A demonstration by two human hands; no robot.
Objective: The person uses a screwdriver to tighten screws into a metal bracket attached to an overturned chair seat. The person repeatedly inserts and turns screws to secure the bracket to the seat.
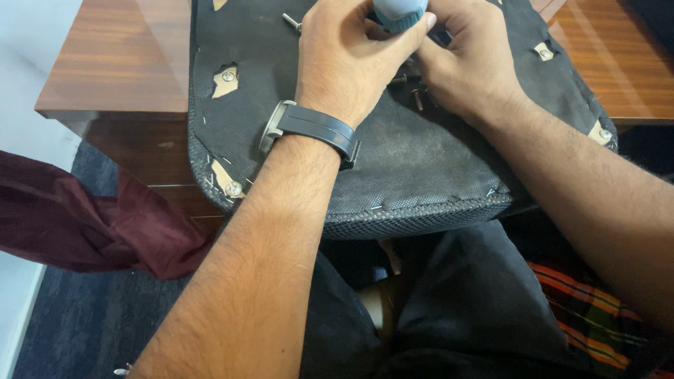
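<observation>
**Seat underside: screw work at centre**

Maroon cloth (91, 224) lies left, beside the wooden worktop (112, 63). An upturned seat cushion (421, 168) rests on the worktop. Left hand (351, 56) wraps a blue-grey tool handle (400, 14); right hand (470, 63) pinches beside loose screws (415, 95). Judged: fastening stage; next needs the tip seated squarely.

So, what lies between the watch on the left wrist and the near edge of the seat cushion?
In the head view, only bare dusty black fabric of the seat cushion.
</observation>
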